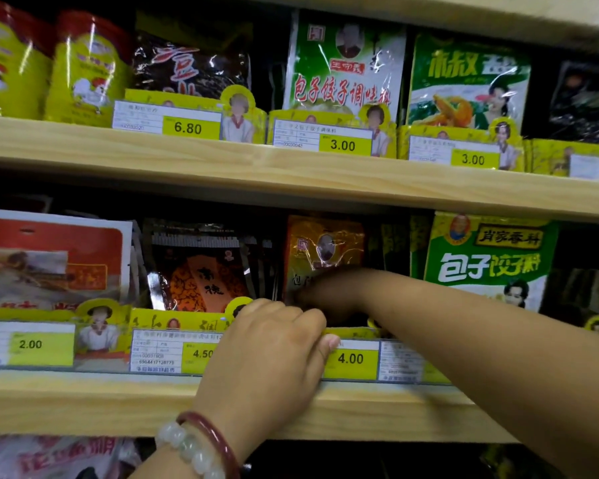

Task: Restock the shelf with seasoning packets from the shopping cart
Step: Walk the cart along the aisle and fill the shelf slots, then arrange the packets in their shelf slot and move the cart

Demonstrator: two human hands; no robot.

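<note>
the orange packet stands upright in the lower shelf slot behind the 4.00 tag, between the dark packet on its left and the green packet on its right. it looks like a thin foil-and-film sachet: light, soft, likely to bend and crinkle, and glossy enough to slide between other packets, so it would best be pinched flat by its top or a side edge rather than squeezed in the middle, and steadied at the foot so it does not slump forward over the yellow divider. the right hand reaches in from the right and covers the packet's lower part; it is blurred and in shadow, so i cannot tell whether its fingers are together on the packet or merely beside it. the left hand, wearing two bracelets, rests on the shelf front just below and left of the packet, its fingers curled together over the tag strip, thumb tip touching the strip by the 4.00 tag; it seems to grip no packet, though what lies under the palm is hidden. the packet's top half rises clear above both hands. the cart is not in view.
</note>
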